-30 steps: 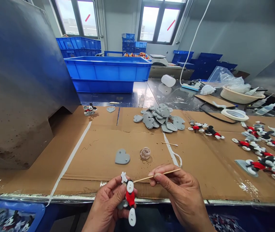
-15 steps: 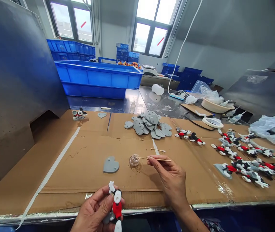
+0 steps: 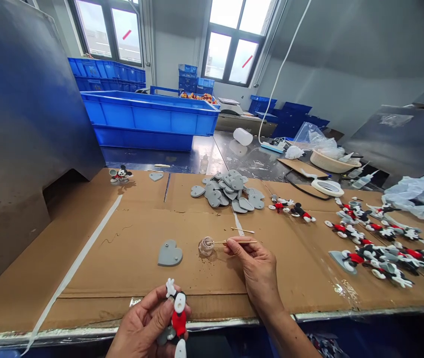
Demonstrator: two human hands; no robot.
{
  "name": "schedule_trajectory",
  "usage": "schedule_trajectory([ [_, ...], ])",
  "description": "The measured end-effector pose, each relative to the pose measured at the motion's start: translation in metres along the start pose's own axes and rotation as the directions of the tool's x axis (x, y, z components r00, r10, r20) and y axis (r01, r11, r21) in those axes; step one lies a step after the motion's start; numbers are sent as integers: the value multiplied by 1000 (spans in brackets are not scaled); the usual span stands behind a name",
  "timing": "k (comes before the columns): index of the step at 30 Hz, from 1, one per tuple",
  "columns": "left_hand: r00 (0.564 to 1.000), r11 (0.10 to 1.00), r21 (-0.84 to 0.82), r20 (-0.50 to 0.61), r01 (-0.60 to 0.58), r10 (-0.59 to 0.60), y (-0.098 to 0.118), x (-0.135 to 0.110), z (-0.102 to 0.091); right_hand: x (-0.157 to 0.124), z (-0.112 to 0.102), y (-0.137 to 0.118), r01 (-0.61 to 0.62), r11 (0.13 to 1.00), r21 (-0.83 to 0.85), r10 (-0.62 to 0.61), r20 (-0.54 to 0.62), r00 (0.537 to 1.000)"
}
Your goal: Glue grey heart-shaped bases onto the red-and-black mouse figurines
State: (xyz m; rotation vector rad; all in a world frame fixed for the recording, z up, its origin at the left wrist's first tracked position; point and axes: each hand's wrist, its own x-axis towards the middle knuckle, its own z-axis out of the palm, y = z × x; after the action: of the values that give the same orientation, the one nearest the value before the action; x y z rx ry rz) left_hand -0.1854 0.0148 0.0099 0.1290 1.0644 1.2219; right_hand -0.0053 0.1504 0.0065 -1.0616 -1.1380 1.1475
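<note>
Your right hand (image 3: 257,264) pinches the stick (image 3: 234,242), tip in the jar (image 3: 206,246) just right of the heart (image 3: 169,253) on the surface (image 3: 129,233): lift only a small drop and wipe excess on the rim, while your left hand (image 3: 142,328) grips the figure (image 3: 178,316) at the near edge.

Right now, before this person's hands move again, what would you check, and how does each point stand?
1. The mouse figure is gripped in the left hand: ok.
2. The wooden stick is pinched in the right hand: ok.
3. The stick's tip reaches the small clear jar: ok.
4. Anything picked up on the tip: cannot tell.
5. The jar stands upright on the cardboard: ok.
6. The grey heart piece lies flat left of the jar, not touching it: ok.
</note>
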Motion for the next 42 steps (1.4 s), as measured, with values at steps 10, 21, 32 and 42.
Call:
schedule_trajectory([
  [10,998,996,57,-1,-67,67,1,-3,6,-19,8,-37,4,995,103,-11,68,998],
  [21,994,994,57,59,-94,91,5,-13,13,-67,13,-81,86,990,-113,-52,275,960],
  [32,992,995,28,80,-99,96,4,-10,10,-62,13,-76,322,916,-238,-196,436,879],
  [42,994,995,28,58,-94,92,3,-12,11,-68,15,-95,427,863,-271,-302,400,865],
])
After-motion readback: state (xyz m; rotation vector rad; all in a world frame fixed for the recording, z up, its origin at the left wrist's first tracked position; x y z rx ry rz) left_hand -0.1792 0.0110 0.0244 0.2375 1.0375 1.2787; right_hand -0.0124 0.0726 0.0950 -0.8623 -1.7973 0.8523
